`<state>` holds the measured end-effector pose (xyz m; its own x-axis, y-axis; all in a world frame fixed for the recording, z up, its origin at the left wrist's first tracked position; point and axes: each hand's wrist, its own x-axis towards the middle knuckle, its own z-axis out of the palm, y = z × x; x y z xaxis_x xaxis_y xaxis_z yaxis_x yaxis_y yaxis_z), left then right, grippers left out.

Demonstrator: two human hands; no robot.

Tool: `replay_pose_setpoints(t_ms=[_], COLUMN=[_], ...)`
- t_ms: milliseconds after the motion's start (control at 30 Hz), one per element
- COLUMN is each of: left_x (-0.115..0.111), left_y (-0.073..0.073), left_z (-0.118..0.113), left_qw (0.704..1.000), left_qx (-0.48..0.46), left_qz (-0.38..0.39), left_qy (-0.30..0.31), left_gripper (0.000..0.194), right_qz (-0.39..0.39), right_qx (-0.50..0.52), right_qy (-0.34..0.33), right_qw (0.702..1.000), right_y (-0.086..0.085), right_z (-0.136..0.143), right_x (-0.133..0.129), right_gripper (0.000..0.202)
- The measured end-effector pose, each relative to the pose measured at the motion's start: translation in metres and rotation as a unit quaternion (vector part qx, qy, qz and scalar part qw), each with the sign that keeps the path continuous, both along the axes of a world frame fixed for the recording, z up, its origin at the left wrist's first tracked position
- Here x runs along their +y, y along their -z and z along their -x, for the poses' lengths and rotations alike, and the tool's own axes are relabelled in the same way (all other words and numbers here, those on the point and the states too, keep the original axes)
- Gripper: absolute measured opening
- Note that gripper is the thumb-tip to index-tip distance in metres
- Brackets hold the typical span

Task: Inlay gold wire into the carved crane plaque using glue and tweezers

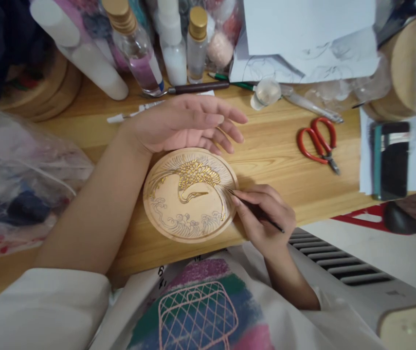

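A round wooden plaque (173, 214) lies on the table, bearing a crane outlined in raised gold wire and fine drawn lines of waves and feathers. My right hand (266, 216), at the plaque's right edge, is closed around slim dark tweezers (246, 201). Their tip points at the lines near the plaque's right rim; whether it grips a bit of wire is too small to tell. My left hand (189, 124) hovers or rests at the plaque's far edge, fingers spread and apart, holding nothing. Its forearm runs along the plaque's left side.
Red-handled pliers (319, 143) lie to the right, near a phone (393, 160) on paper. Behind are bottles (140, 63), a dark-handled tool (198, 87), a small clear cup (268, 91), a pen (313, 104) and drawing sheets (310, 29). Plastic bags (21, 170) crowd the left.
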<state>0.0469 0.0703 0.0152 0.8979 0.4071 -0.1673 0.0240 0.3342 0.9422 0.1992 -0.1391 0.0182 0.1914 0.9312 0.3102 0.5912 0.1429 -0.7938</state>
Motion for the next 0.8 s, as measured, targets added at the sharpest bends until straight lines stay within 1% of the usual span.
replay_pose_setpoints(t_ms=[67,200,300,567,733,800], left_x=[-0.0002,-0.0009,-0.0015,-0.0018,-0.0030,-0.0034], left_y=[-0.0006,-0.0007,-0.0003,-0.0006,-0.0020,-0.0028], left_z=[-0.0003,-0.0004,-0.0003,-0.0001,-0.0007,-0.0011], left_qw=[1.000,1.000,1.000,1.000,1.000,1.000], left_qx=[0.004,0.004,-0.005,-0.010,-0.004,0.010], left_qz=[0.003,-0.005,0.005,0.001,0.006,0.003], left_qy=[0.004,-0.008,0.011,0.018,0.013,0.001], left_gripper=[0.048,0.045,0.046,0.046,0.047,0.047], right_qz=[0.000,0.001,0.001,0.002,0.005,0.005], right_qx=[-0.002,-0.005,-0.001,-0.009,-0.007,-0.008], right_qy=[0.000,-0.001,-0.002,0.000,-0.001,-0.002], right_qw=[1.000,1.000,1.000,1.000,1.000,1.000], right_y=[0.0001,0.0002,0.0003,0.0003,0.0002,0.0005], right_z=[0.0000,-0.0001,-0.0002,-0.0003,-0.0002,-0.0003], right_x=[-0.0003,-0.0012,-0.0012,-0.0005,0.0002,0.0005], right_gripper=[0.019,0.020,0.020,0.019,0.019,0.019])
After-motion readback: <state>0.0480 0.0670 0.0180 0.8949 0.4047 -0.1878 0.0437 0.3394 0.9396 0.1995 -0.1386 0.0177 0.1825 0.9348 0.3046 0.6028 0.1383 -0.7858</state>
